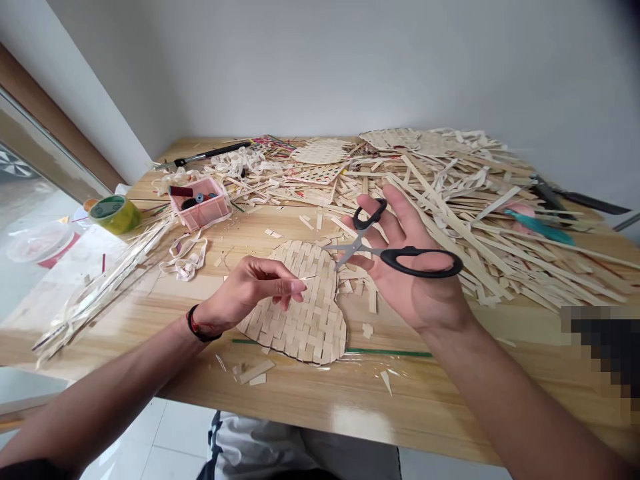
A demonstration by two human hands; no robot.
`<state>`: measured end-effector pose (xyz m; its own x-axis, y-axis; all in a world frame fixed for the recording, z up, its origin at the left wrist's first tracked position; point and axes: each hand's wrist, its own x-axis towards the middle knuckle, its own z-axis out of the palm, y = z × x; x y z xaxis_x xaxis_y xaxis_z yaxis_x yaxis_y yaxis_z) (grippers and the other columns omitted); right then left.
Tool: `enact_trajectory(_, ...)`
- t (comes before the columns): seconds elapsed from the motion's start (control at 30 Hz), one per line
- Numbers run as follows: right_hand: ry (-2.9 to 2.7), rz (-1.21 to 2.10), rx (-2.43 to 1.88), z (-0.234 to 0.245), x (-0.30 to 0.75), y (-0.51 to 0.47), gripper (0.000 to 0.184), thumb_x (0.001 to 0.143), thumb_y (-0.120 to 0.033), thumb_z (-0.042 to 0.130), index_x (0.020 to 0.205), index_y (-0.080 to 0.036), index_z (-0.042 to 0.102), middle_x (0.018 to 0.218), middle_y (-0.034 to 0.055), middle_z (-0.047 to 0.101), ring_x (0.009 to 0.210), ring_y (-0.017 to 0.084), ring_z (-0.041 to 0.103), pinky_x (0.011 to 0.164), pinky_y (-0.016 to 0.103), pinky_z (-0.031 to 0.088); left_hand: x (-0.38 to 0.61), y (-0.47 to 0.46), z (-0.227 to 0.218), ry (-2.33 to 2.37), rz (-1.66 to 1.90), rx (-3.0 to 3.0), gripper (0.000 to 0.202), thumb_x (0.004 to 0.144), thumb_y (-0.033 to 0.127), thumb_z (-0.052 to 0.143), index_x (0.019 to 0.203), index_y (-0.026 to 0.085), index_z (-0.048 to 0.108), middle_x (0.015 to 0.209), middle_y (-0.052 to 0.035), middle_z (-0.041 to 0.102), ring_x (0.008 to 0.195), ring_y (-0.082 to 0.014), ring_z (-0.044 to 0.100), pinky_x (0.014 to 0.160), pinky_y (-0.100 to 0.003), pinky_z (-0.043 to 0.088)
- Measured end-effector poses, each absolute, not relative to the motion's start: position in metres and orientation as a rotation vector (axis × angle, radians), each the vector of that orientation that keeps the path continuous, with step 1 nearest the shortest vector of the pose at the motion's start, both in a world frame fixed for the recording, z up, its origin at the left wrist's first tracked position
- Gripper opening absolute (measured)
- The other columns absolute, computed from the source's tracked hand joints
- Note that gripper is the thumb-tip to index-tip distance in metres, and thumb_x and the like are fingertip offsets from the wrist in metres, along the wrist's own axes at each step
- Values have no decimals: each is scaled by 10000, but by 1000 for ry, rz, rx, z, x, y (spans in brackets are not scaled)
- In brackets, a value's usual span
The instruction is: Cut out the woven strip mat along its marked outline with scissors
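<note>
Left hand grip: the left hand [245, 293] has thumb and fingertips [299, 287] pinched together on a thin sliver [310, 278], too fine to identify.
Under the left hand: a woven heart [305, 320] of pale flat strips lies flat on the table [350, 393] near its front edge; the hand hovers over the heart's left lobe, and contact cannot be judged.
Left wrist: a dark wristband [195, 325] with a red thread.
Right hand grip: the right hand [415, 287] is palm up with fingers spread apart, not closed.
In the right hand: black-handled scissors [395, 253] rest across the palm and fingers, blades together and pointing left toward the heart; whether a finger passes through a loop cannot be told.
Just in front of the heart: a thin green strip [390, 352] and small offcuts.
Right and back of the table: a large loose pile of strips [500, 220], with a teal-handled tool [540, 227] lying among them.
Back centre: further woven pieces [320, 155].
Left side: a pink basket [200, 203] holding spools, a roll of tape [114, 213] beside it, and a white looped ribbon [185, 257] nearer the left hand.
</note>
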<state>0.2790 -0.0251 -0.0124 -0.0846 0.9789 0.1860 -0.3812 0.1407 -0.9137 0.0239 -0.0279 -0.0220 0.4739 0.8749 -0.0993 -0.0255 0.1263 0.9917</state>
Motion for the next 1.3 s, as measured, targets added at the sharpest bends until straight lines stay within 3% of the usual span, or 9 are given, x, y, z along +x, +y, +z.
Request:
enact_trajectory(0.13, -1089, 1319, -783, -6, 289, -23, 787, 603, -828, 927, 1245, -409, 752, 1468, 39, 710, 1385, 364, 657, 791, 436, 691, 18, -21, -17, 1017, 896, 1517, 261, 888, 394, 864, 774, 162, 829, 718, -52, 767, 600, -121, 616, 598, -255, 500)
enact_trajectory(0.3, -1080, 1360, -801, 2, 296, -27, 832, 590, -888, 877, 1251, -397, 758, 1416, 55, 732, 1299, 373, 693, 672, 409, 660, 1, -7, -14, 1251, 1034, 1720, 291, 976, 422, 739, 942, 148, 830, 808, -64, 780, 624, -127, 636, 593, -256, 504)
enact_trajectory(0.4, -1074, 1365, -813, 3, 298, -25, 855, 601, -923, 842, 1268, -394, 761, 1398, 52, 737, 1228, 366, 713, 677, 422, 658, -8, 2, -16, 1445, 1025, 1865, 376, 1010, 379, 656, 1253, 126, 794, 989, -105, 803, 710, -160, 676, 663, -296, 542)
enact_trajectory(0.5, -1071, 1367, -838, -2, 301, -19, 837, 625, -928, 840, 1236, -359, 770, 1310, 55, 754, 1082, 314, 744, 723, 417, 666, -13, 7, -18, 1640, 980, 2120, 598, 983, 347, 670, 1542, 142, 615, 1302, -167, 746, 927, -234, 717, 791, -362, 574)
enact_trajectory(0.57, -1073, 1341, -882, -9, 302, -13, 771, 687, -914, 823, 1168, -313, 773, 1166, 62, 765, 939, 263, 745, 710, 390, 660, -14, 6, -20, 1706, 865, 2269, 548, 999, 399, 659, 1487, 152, 645, 1315, -174, 724, 1013, -278, 716, 854, -404, 575)
enact_trajectory(0.67, -1126, 1311, -995, -20, 305, -7, 688, 785, -865, 797, 1074, -243, 750, 999, 69, 743, 801, 209, 708, 643, 339, 636, -11, -1, -22, 1719, 594, 2371, 475, 1060, 514, 575, 1337, 151, 706, 1151, -149, 752, 981, -304, 728, 872, -448, 575)
enact_trajectory(0.8, -1226, 1273, -1222, -30, 306, -3, 634, 820, -787, 827, 1038, -202, 716, 958, 75, 728, 749, 177, 680, 587, 296, 617, -5, -15, -23, 1652, 308, 2434, 732, 991, 655, 680, 1497, 136, 578, 1232, -186, 726, 1113, -377, 734, 963, -532, 582)
enact_trajectory(0.97, -1224, 1275, -1382, -34, 305, -1, 474, 904, -642, 822, 950, -199, 660, 868, 38, 685, 668, 140, 663, 545, 256, 610, 1, -23, -22, 1641, 150, 2416, 976, 814, 520, 932, 1594, 161, 467, 1305, -212, 694, 1218, -424, 702, 1036, -575, 563)
enact_trajectory(1.3, -1093, 1386, -1447, -32, 301, -2, 320, 1070, -518, 672, 993, -218, 590, 871, 35, 658, 698, 190, 790, 550, 260, 666, 7, -18, -15, 1664, 203, 2134, 879, 718, 375, 1018, 1413, 182, 516, 982, -56, 717, 951, -314, 700, 850, -427, 523)
